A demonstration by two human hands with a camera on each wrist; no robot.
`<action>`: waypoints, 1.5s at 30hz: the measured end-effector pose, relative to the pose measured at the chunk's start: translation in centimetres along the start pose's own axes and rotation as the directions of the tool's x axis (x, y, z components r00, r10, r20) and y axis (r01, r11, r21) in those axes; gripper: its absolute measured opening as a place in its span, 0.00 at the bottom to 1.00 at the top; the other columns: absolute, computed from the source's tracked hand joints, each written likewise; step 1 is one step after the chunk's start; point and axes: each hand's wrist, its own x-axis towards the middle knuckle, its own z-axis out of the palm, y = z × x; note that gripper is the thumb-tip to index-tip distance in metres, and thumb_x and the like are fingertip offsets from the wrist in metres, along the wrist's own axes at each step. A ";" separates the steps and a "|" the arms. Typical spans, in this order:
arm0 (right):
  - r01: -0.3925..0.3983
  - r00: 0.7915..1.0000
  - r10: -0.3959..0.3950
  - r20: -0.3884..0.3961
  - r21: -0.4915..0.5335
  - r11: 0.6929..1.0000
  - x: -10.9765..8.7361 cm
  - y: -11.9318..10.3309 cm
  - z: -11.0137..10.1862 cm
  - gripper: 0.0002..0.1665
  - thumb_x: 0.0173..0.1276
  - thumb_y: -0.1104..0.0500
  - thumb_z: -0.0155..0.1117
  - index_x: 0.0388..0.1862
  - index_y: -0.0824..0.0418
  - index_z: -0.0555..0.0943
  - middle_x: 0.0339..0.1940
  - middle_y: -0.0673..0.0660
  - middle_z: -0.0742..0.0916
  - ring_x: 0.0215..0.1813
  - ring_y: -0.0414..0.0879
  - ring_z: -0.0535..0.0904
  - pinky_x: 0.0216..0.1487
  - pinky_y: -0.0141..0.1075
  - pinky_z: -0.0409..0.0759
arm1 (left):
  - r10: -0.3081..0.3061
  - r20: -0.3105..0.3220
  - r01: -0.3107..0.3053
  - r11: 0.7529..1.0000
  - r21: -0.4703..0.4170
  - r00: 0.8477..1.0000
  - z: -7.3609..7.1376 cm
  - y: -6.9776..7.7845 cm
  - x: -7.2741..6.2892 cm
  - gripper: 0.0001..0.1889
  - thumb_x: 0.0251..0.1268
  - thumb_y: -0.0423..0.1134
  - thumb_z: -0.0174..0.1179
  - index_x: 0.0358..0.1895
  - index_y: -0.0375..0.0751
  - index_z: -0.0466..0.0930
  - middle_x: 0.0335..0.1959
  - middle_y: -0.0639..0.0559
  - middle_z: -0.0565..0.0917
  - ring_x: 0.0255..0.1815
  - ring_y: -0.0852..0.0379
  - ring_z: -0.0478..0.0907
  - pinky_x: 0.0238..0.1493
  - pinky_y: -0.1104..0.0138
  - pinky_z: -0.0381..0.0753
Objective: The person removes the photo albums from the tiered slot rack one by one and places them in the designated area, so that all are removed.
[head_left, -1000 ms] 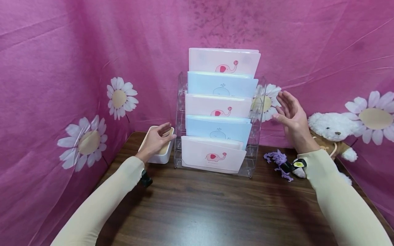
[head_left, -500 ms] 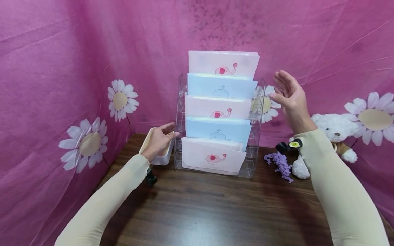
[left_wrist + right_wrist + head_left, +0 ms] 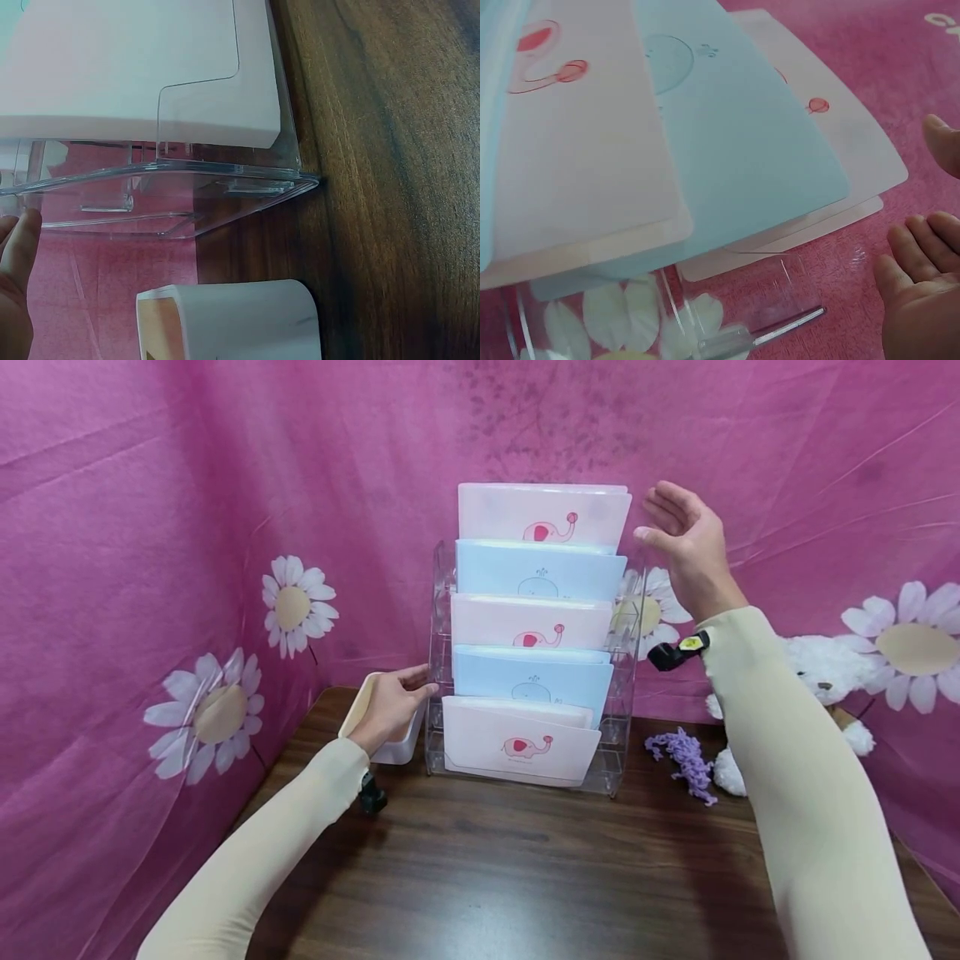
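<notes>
A clear plastic rack [image 3: 617, 752] holds several folders one above another: pink ones with a red elephant and blue ones with a whale. My left hand [image 3: 392, 703] is at the rack's left side panel. In the left wrist view its fingertips [image 3: 25, 225] meet the panel's edge. Beside the top pink folder [image 3: 502, 510], my right hand [image 3: 692, 553] is raised with fingers extended and nothing in it. The right wrist view shows a small gap between those fingers [image 3: 915, 251] and the folder's corner.
Behind the left hand stands a white box [image 3: 397, 750] on the brown wooden table [image 3: 480, 877]. To the right lie purple yarn-like strands [image 3: 684, 760] and a white plush bear [image 3: 825, 664], partly hidden by my right sleeve. Pink floral cloth [image 3: 360, 460] hangs around the table.
My right hand has risen and moved left, from the rack's right side up to the top folder. The left hand has shifted slightly right to the rack's panel.
</notes>
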 end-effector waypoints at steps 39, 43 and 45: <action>-0.413 0.904 0.393 -0.169 -0.106 0.904 6.5 2.2 4.2 0.27 0.61 0.71 0.74 0.57 0.48 0.87 0.53 0.50 0.89 0.57 0.49 0.84 0.67 0.45 0.80 | 0.002 -0.009 -0.002 1.000 0.008 1.000 -0.3 -0.8 -0.2 0.27 0.70 0.37 0.65 0.71 0.39 0.74 0.62 0.39 0.84 0.60 0.48 0.84 0.59 0.62 0.83; -0.420 0.898 0.392 -0.202 -0.125 0.899 6.6 2.3 4.3 0.27 0.61 0.69 0.74 0.56 0.46 0.87 0.55 0.50 0.89 0.58 0.48 0.84 0.72 0.48 0.76 | -0.002 -0.007 0.002 1.000 0.025 1.000 -0.3 -0.8 -0.2 0.27 0.70 0.37 0.65 0.71 0.40 0.73 0.62 0.40 0.84 0.59 0.49 0.85 0.54 0.67 0.85; -0.417 0.898 0.384 -0.216 -0.137 0.898 6.6 2.3 4.3 0.26 0.61 0.69 0.74 0.56 0.46 0.88 0.56 0.50 0.89 0.58 0.48 0.83 0.72 0.49 0.75 | 0.000 -0.001 0.000 0.999 0.032 1.000 -0.3 -0.7 -0.3 0.27 0.71 0.38 0.64 0.71 0.40 0.73 0.62 0.40 0.83 0.59 0.49 0.85 0.52 0.69 0.85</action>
